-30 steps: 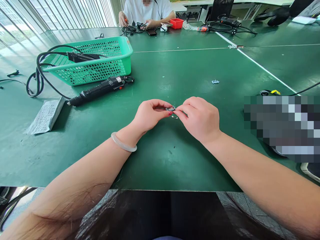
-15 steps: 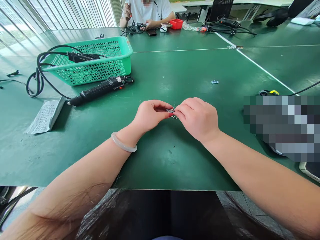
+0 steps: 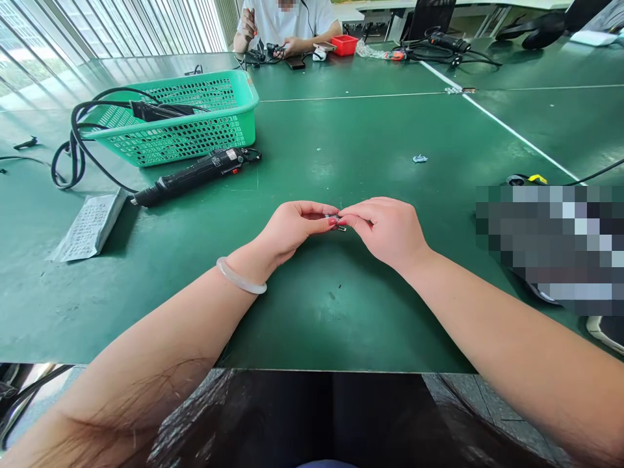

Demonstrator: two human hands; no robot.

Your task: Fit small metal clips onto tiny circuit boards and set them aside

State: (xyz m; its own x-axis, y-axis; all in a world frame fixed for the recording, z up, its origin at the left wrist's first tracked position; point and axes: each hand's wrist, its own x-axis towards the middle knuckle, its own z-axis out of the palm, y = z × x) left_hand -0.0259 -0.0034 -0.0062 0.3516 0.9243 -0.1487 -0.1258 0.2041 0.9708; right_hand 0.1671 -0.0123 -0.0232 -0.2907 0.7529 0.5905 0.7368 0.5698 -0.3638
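Between my two hands, just above the green table (image 3: 302, 318), is a small silvery metal piece (image 3: 340, 227), mostly hidden by fingers. My left hand (image 3: 297, 227) pinches it from the left with thumb and forefinger. From the right, the fingertips of my right hand (image 3: 387, 231) close on its other side. The fingertips of both hands nearly meet. A white bangle (image 3: 240, 278) circles my left wrist. What kind of part the piece is cannot be made out.
A black electric screwdriver (image 3: 195, 177) lies by a green plastic basket (image 3: 190, 140) with cables. A printed packet (image 3: 90, 227) is at left. A small bluish scrap (image 3: 420, 158) lies beyond my hands. Blurred-out objects (image 3: 550, 253) fill the right. Across the table sits a person (image 3: 292, 29).
My right hand has lowered slightly and its fingers have shifted around the small metal piece. My left hand has turned a little and keeps its pinch.
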